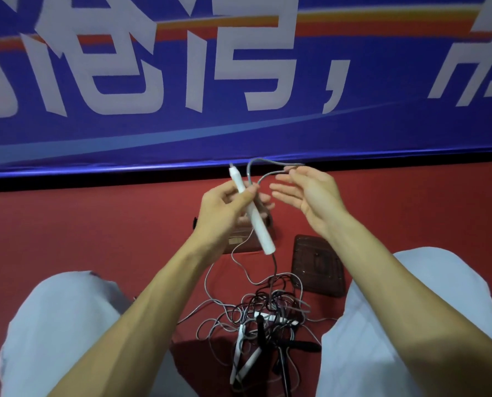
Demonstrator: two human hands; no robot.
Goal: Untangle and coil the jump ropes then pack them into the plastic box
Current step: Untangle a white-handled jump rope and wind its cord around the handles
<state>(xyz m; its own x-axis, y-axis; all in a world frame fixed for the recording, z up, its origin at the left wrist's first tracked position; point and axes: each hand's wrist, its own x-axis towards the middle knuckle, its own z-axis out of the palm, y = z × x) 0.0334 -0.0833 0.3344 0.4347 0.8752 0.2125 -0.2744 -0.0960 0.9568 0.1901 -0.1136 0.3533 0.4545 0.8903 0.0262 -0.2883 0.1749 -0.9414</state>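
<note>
The surface is a red floor (95,230), and a blue banner (239,133) with large white characters and an orange stripe hangs along its far edge. The person sits with knees apart in pale trousers (61,325), both bare forearms reaching forward. The left hand (224,207) is curled round a white handle (256,222), thumb pressed on its side, holding it tilted with the upper end leaning left. A grey cord (264,161) arches from that hand toward the right hand (310,193), which is spread, palm facing left, fingers straight and slightly apart. The cord seems to lie across its fingertips, though blur makes the contact uncertain. Another length of cord drops from the handle's lower end into the tangle of jump ropes (267,316), grey and black cords with white and black handles, heaped between the knees. Beyond it lie two dark translucent plastic pieces, one (317,266) near the right knee and the other (239,239) partly hidden behind the left hand.
</note>
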